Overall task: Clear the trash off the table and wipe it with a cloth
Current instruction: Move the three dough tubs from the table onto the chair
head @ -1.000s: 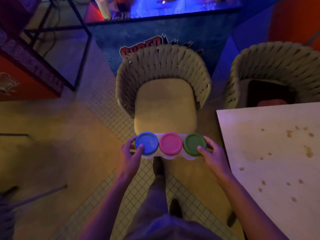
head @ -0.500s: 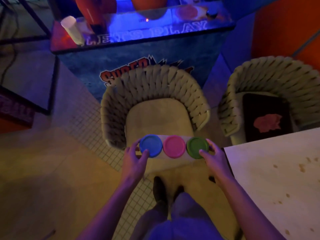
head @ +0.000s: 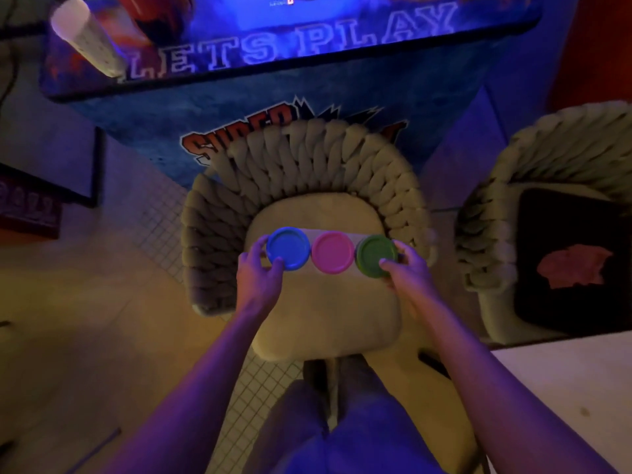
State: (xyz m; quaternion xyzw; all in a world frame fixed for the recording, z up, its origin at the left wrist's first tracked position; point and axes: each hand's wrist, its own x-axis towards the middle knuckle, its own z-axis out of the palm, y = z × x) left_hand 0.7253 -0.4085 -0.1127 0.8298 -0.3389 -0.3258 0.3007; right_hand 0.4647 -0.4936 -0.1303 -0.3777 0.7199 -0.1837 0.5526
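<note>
A pack of three tubs [head: 332,253] with blue, pink and green lids is held over the seat of a woven chair [head: 307,213]. My left hand [head: 257,273] grips its blue end, thumb on the blue lid. My right hand [head: 408,268] grips the green end, thumb on the green lid. Whether the pack touches the cushion cannot be told. A corner of the pale table [head: 561,388] shows at the lower right.
A blue arcade cabinet [head: 273,107] marked "LETS PLAY" stands right behind the chair, with a white cup [head: 87,42] on its top. A second woven chair [head: 547,213] to the right holds a dark cushion [head: 574,261]. My legs stand on the tiled floor [head: 154,206] below.
Both hands have carried the tub pack forward, away from the table and over the chair seat. The view has moved closer to the chair and cabinet.
</note>
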